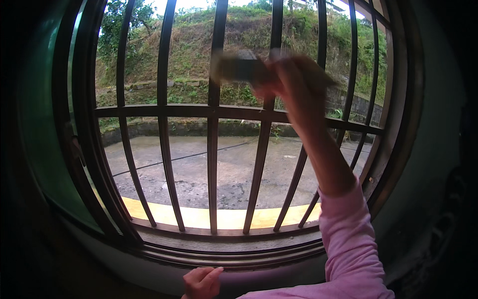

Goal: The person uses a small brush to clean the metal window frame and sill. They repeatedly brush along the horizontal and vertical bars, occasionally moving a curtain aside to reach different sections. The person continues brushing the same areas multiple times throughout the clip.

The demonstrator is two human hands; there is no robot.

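Note:
My right hand (pixel 295 74) is raised in front of the window bars and grips what looks like a flat brush (pixel 244 67). Motion blurs both. The brush's pale brown end points left, a dark band lies in its middle, and a handle tip shows right of the hand. Whether it touches the bars (pixel 214 160) cannot be told. Low in the view, my left hand (pixel 203 282) rests just below the sill with its fingers curled in and nothing visible in them.
Dark vertical bars and a crossbar (pixel 186 111) span the opening. A sliding window sash with green-tinted glass (pixel 41 123) stands at the left. The window track (pixel 231 258) runs along the bottom. Outside lie a concrete yard (pixel 186 157), a black cable (pixel 194 155) and a grassy slope (pixel 190 45).

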